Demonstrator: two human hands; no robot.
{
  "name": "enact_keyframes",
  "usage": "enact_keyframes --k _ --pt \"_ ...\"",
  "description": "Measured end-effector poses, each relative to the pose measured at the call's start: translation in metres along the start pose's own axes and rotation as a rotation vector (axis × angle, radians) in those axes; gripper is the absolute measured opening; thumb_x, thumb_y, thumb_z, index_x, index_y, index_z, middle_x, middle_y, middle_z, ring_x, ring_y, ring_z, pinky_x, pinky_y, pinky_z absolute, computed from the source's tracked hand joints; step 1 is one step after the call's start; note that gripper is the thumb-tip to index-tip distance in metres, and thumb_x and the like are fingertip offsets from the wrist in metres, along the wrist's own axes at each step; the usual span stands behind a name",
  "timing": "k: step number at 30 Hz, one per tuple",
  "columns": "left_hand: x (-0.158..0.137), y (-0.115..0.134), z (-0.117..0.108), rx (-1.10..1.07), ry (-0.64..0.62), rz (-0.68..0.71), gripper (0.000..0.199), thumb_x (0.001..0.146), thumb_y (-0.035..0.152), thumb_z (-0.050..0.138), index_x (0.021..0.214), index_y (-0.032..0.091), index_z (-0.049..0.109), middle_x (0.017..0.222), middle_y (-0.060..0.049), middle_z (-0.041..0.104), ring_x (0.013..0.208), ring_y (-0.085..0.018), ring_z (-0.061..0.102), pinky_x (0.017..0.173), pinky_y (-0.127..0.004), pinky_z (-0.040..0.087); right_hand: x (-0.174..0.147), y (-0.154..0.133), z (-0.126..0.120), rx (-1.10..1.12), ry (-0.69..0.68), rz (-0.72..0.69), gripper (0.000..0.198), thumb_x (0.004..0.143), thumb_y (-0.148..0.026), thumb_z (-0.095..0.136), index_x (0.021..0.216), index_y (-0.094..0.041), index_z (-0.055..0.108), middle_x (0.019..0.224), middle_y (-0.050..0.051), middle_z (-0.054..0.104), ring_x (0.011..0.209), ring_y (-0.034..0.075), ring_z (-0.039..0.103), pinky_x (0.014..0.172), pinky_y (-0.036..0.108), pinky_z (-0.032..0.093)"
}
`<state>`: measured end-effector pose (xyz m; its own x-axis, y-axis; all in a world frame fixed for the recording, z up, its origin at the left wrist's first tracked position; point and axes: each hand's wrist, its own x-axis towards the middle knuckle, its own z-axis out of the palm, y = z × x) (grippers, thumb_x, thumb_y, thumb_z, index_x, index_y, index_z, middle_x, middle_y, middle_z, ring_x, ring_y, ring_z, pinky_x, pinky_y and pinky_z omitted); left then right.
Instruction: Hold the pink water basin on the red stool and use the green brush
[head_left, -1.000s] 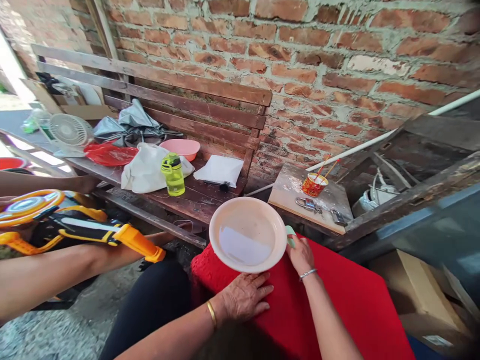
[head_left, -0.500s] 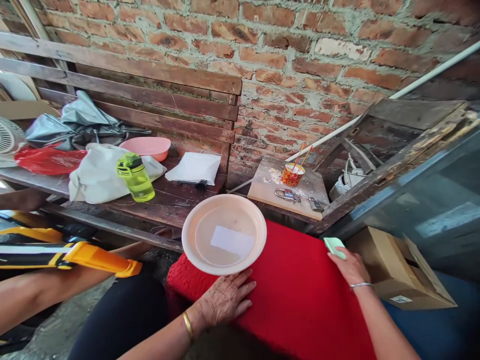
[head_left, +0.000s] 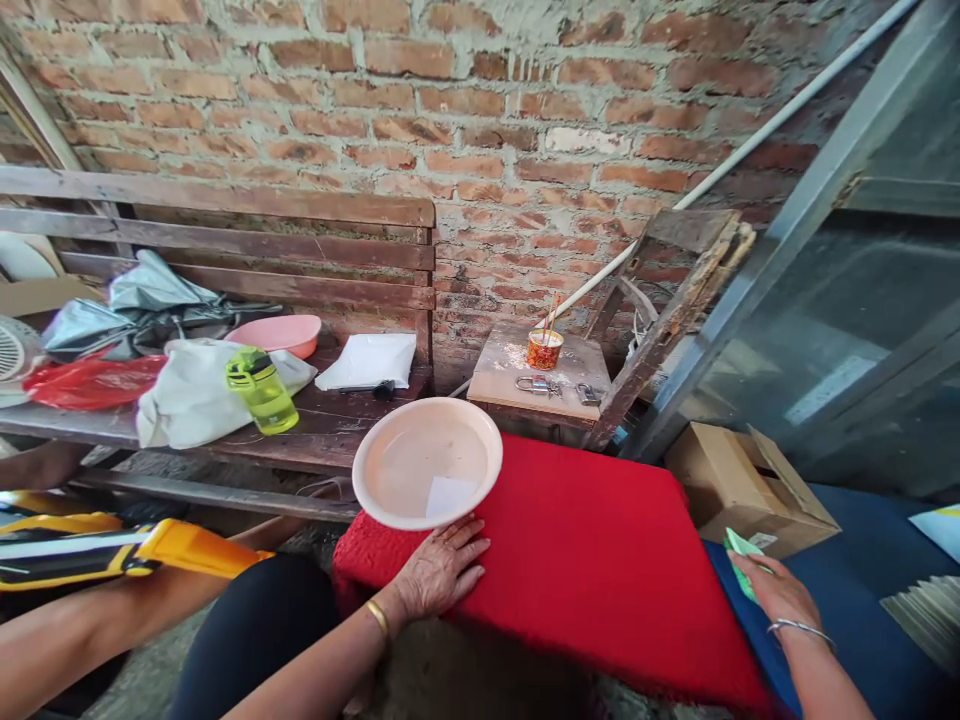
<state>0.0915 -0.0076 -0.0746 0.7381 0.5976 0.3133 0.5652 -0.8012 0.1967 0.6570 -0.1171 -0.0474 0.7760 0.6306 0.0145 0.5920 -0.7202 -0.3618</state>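
My left hand (head_left: pixel 439 568), with a gold bangle at the wrist, lies with its fingers stretched out on the red cloth (head_left: pixel 592 560), right against the near rim of a pale pink basin (head_left: pixel 364 470). Water stands in the basin, and a white rectangular sheet (head_left: pixel 450 495) shows in it near the front. Off to the right, my right hand (head_left: pixel 784 592), wearing a silver bracelet, is closed on a thin mint-green rectangular object (head_left: pixel 739 562); its kind does not show. That hand is over the blue surface (head_left: pixel 862 570), beside the red cloth's edge.
A wooden bench (head_left: pixel 337 425) holds a green water bottle (head_left: pixel 270 395), a white packet (head_left: pixel 367 362) and a pink bowl (head_left: pixel 281 335). Padlocks and a red cup (head_left: pixel 545 350) occupy a small stand. A cardboard box (head_left: pixel 720 490) sits right. Another person's limb (head_left: pixel 75 610) is at left.
My right hand has moved right and down with the mint-green object, which now shows more edge-on. The view has shifted rightward. My left hand stays by the basin.
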Motion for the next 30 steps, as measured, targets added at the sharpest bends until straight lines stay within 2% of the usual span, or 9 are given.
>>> enact_keyframes --k 3,6,11,14,16,20,27,30 --pt "0.001 -0.002 -0.004 0.019 -0.020 0.018 0.038 0.097 0.034 0.057 0.132 0.025 0.066 0.144 -0.009 0.061 0.137 -0.028 0.052 0.116 -0.048 0.044 -0.006 -0.021 0.005 0.056 -0.017 -0.024 0.059 0.082 -0.063 0.040 0.107 -0.021 0.072 0.083 0.017 0.071 0.086 0.037 0.070 0.080 0.048 0.055" --pt "0.002 -0.004 -0.005 0.027 -0.026 0.030 0.039 0.096 0.031 0.057 0.134 0.025 0.066 0.144 -0.009 0.061 0.137 -0.028 0.053 0.116 -0.049 0.044 -0.021 -0.057 0.008 0.071 -0.005 -0.162 0.064 0.082 -0.066 0.044 0.120 -0.021 0.070 0.092 0.014 0.068 0.102 0.034 0.065 0.092 0.045 0.052" --pt "0.001 -0.006 -0.003 0.038 -0.010 0.031 0.038 0.096 0.030 0.055 0.132 0.026 0.067 0.142 -0.009 0.062 0.135 -0.028 0.055 0.114 -0.048 0.046 -0.072 -0.128 0.026 0.020 -0.026 -0.587 0.047 0.088 -0.052 0.054 0.121 -0.024 0.072 0.102 0.010 0.062 0.101 0.028 0.061 0.097 0.040 0.048" --pt "0.002 -0.006 -0.004 0.051 -0.009 0.037 0.038 0.096 0.028 0.054 0.131 0.025 0.068 0.142 -0.009 0.063 0.134 -0.028 0.056 0.113 -0.048 0.047 -0.096 -0.155 0.040 0.024 -0.067 -0.680 0.036 0.086 -0.047 0.062 0.117 -0.030 0.075 0.104 0.006 0.061 0.101 0.024 0.060 0.097 0.035 0.046" --pt "0.002 -0.006 -0.005 0.059 -0.016 0.038 0.038 0.096 0.028 0.054 0.131 0.025 0.068 0.142 -0.009 0.063 0.134 -0.028 0.056 0.113 -0.048 0.047 -0.099 -0.161 0.045 0.014 -0.089 -0.682 0.034 0.085 -0.044 0.065 0.115 -0.032 0.076 0.102 0.005 0.061 0.099 0.023 0.061 0.096 0.034 0.046" --pt "0.002 -0.005 -0.005 0.057 -0.016 0.027 0.038 0.096 0.028 0.054 0.132 0.025 0.067 0.142 -0.009 0.062 0.135 -0.027 0.055 0.114 -0.047 0.046 -0.080 -0.140 0.036 -0.027 -0.094 -0.538 0.037 0.083 -0.043 0.063 0.116 -0.030 0.075 0.102 0.006 0.062 0.098 0.024 0.063 0.096 0.035 0.046" --pt "0.002 -0.006 -0.001 0.030 0.004 0.020 0.037 0.096 0.029 0.054 0.131 0.025 0.068 0.142 -0.008 0.063 0.135 -0.027 0.055 0.114 -0.047 0.046 -0.036 -0.053 -0.013 -0.084 -0.049 -0.099 0.059 0.087 -0.057 0.047 0.124 -0.019 0.072 0.090 0.016 0.068 0.089 0.034 0.069 0.082 0.046 0.052" --pt "0.002 -0.005 -0.001 0.021 0.001 0.007 0.038 0.097 0.029 0.053 0.131 0.025 0.068 0.142 -0.008 0.063 0.135 -0.027 0.055 0.115 -0.047 0.045 -0.027 -0.042 -0.013 -0.035 -0.018 -0.046 0.065 0.086 -0.062 0.044 0.121 -0.017 0.073 0.089 0.018 0.070 0.090 0.034 0.069 0.078 0.044 0.053"
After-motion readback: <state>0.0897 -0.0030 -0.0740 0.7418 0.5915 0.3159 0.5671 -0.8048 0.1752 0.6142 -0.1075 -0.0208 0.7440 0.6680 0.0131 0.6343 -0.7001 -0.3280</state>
